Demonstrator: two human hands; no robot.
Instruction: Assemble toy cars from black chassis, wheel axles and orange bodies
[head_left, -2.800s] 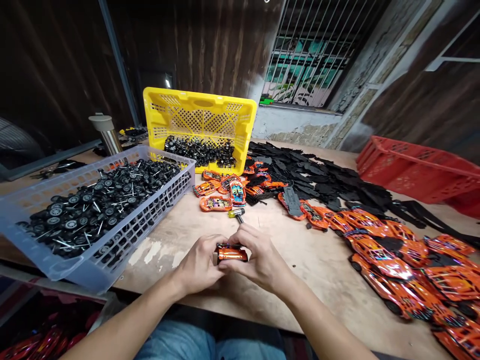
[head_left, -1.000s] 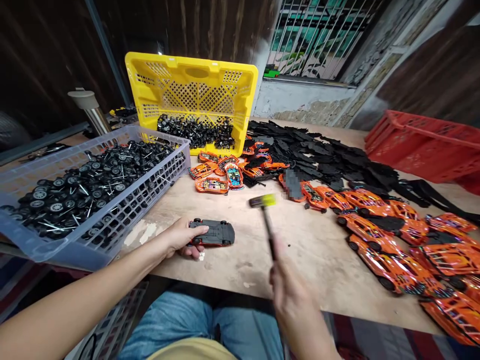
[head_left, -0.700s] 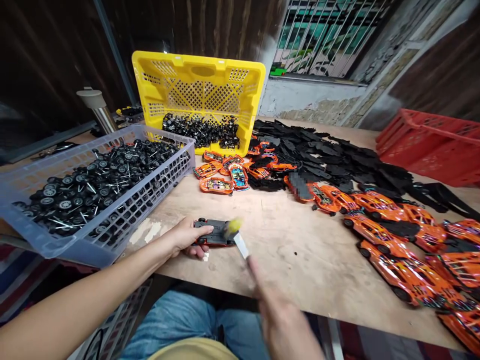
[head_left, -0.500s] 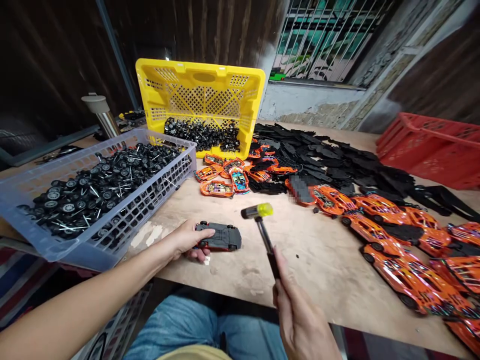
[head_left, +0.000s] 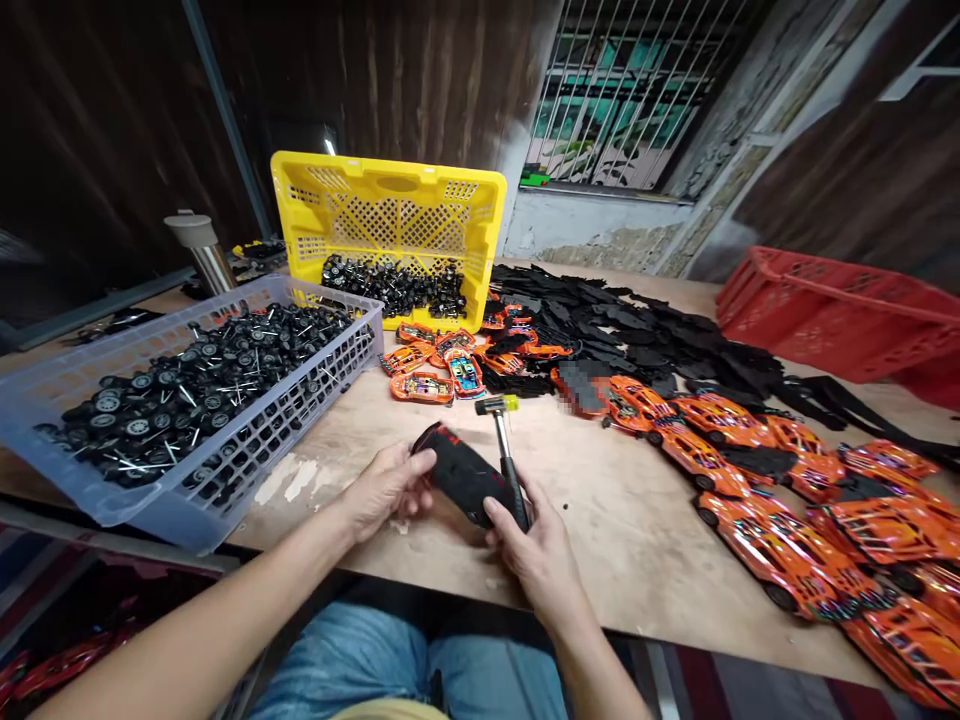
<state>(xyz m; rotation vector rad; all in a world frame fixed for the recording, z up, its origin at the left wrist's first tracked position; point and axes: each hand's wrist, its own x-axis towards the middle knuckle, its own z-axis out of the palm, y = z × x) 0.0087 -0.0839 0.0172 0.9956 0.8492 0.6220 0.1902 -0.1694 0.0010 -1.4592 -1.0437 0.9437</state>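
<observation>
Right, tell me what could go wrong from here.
The right hand grips the hammer and one end of the toy car together, so either might slip. The hammer's handle also lies against or very near the car, so it could scuff it. And the nearest orange car on the right lies by the front edge of the table, where a bump might tip it off.

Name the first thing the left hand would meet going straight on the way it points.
The left hand would meet the toy car first: its thumb rests on it. Beyond that, the hammer in the right hand seems next, though depth is hard to judge.
</observation>
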